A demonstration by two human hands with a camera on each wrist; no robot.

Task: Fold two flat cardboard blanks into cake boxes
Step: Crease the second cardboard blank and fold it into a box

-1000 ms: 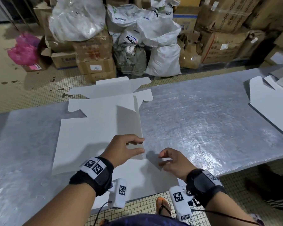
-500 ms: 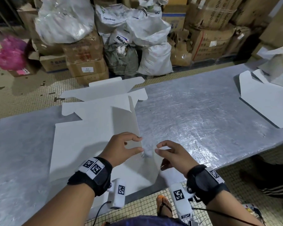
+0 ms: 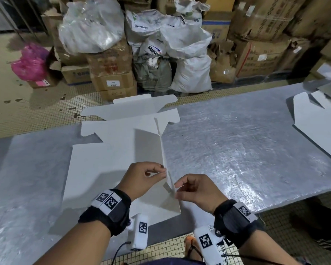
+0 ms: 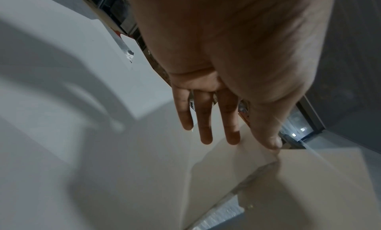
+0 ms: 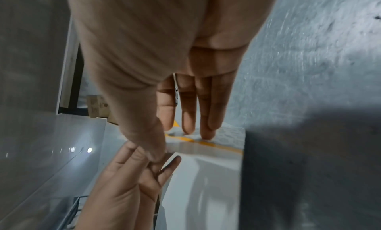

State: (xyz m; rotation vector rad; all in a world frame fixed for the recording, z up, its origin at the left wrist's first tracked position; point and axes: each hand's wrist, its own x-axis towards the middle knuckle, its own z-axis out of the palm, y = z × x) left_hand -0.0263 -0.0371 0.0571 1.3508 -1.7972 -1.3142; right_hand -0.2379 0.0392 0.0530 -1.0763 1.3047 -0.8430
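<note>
A white cardboard blank lies on the grey table in front of me. Its right side panel stands folded up as a wall. My left hand pinches the near end of that wall's top edge between thumb and forefinger. In the left wrist view the left hand has its thumb on the panel edge. My right hand pinches the small corner flap at the wall's near end, close against the left fingers. A second flat blank lies at the table's far right.
Behind the table stand stacked cardboard cartons and white sacks on a tiled floor. A pink bag sits at the back left. The table's near edge runs just under my wrists, with my sandalled foot below.
The right side panel has risen from a slant to nearly upright. My right hand has moved left and up onto the corner flap. My left hand has stayed on the panel's edge.
</note>
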